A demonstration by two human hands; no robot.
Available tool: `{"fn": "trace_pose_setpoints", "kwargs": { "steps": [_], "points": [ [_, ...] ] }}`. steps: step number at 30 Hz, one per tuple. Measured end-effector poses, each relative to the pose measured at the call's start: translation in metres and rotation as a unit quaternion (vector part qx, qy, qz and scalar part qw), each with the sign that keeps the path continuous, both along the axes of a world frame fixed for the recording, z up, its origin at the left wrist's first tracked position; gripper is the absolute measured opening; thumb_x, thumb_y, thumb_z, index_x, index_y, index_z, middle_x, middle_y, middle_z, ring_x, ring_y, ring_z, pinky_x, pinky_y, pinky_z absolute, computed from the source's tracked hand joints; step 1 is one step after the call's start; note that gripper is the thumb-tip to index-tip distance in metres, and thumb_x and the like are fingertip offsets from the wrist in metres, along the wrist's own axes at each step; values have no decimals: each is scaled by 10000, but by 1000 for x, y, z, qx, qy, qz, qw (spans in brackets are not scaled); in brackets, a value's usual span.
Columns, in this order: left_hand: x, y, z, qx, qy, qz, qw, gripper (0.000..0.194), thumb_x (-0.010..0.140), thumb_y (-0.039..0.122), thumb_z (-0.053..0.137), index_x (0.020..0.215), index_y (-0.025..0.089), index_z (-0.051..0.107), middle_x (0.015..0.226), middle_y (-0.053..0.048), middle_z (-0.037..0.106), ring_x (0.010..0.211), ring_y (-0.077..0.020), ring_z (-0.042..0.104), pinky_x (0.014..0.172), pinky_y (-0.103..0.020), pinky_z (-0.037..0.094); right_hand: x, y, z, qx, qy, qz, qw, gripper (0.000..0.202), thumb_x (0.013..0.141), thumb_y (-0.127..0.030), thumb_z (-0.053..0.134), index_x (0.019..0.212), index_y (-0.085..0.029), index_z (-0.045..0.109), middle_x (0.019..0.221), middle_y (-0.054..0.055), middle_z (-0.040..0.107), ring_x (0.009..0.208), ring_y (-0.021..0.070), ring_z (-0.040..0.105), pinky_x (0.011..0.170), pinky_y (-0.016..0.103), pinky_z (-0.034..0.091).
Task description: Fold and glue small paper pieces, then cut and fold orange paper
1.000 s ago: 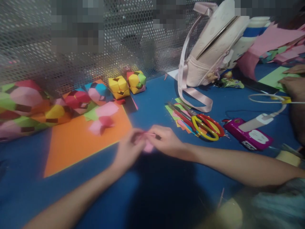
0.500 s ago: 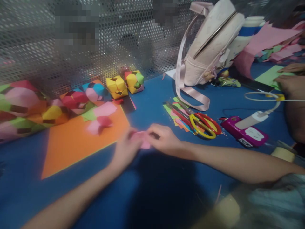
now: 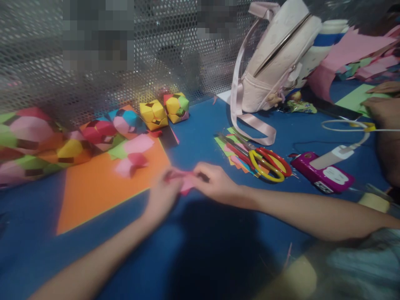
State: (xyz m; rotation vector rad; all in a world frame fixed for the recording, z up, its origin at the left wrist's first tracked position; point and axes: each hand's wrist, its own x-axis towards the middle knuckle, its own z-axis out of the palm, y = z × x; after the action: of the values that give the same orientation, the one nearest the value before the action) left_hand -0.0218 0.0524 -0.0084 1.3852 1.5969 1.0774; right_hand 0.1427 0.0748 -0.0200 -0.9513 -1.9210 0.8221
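A small folded piece of pink paper (image 3: 187, 183) is pinched between both hands above the blue tabletop. My left hand (image 3: 164, 189) closes on its left side and is slightly blurred. From the right, my right hand (image 3: 215, 181) grips the other side with thumb and fingertips. Part of the paper is hidden behind the fingers. Just left of my hands lies an orange sheet (image 3: 103, 196), with folded pink and green pieces (image 3: 134, 152) on its far part.
Folded paper balls (image 3: 153, 114) line the mesh partition (image 3: 187, 50). To the right lie scissors (image 3: 265, 164) on paper scraps, a purple power device (image 3: 323, 173) with a white plug and cable, and a pale pink backpack (image 3: 275, 62). Another person's hand (image 3: 381, 104) rests on green paper at far right.
The pink paper has tilted and more of its darker pink side shows, with a fold opened near my left fingers. My left hand has shifted slightly left; the right is nearly still.
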Motion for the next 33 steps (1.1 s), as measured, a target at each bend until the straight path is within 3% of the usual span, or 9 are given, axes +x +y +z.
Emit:
{"fn": "trace_pose_setpoints", "kwargs": {
  "steps": [4,9,14,18,22,26,33],
  "points": [
    [2,-1,4,-18,-21,2,1000,119,672,171,569,787,190,592,683,42,591,648,-137,550,624,-256,419,-1,-1,0,13,8,-13,1000,198,858,-261,537,678,-183,507,638,-33,491,583,86,430,577,224,343],
    [2,-1,3,-16,-2,10,1000,136,685,183,569,816,196,605,734,32,622,689,-146,574,653,-262,430,-1,0,-2,21,0,-9,1000,83,843,-238,548,789,-179,572,710,-16,543,616,92,467,586,219,362],
    [3,-1,2,-24,-5,-29,999,259,687,211,591,945,195,609,865,0,668,783,-167,611,702,-279,461,3,8,-6,111,-35,-14,993,159,876,-191,467,766,-177,581,705,17,583,644,121,501,624,252,382],
    [3,-1,5,-26,1,-64,998,282,748,309,606,996,180,643,927,-34,692,844,-188,627,768,-304,475,8,13,-6,193,-88,27,977,200,900,-178,430,792,-176,598,769,58,641,720,154,558,710,301,400],
    [1,-2,4,-23,-2,-67,997,264,818,390,573,926,180,692,911,-46,705,866,-203,631,777,-303,466,8,11,-1,130,-44,19,990,147,916,-251,458,873,-181,579,814,50,624,716,144,551,693,284,420],
    [-1,-3,0,-28,-33,-38,998,270,802,401,609,918,166,673,847,-42,695,798,-193,633,696,-282,465,7,9,2,26,27,-12,999,133,876,-285,515,781,-193,516,729,-4,568,625,108,502,604,238,403],
    [0,-1,-2,-36,-23,-38,998,250,772,379,622,912,172,623,766,-12,662,667,-153,597,625,-258,460,5,10,0,-3,37,-8,999,165,823,-228,515,669,-199,463,635,-31,514,591,96,461,571,227,364]
  ]
}}
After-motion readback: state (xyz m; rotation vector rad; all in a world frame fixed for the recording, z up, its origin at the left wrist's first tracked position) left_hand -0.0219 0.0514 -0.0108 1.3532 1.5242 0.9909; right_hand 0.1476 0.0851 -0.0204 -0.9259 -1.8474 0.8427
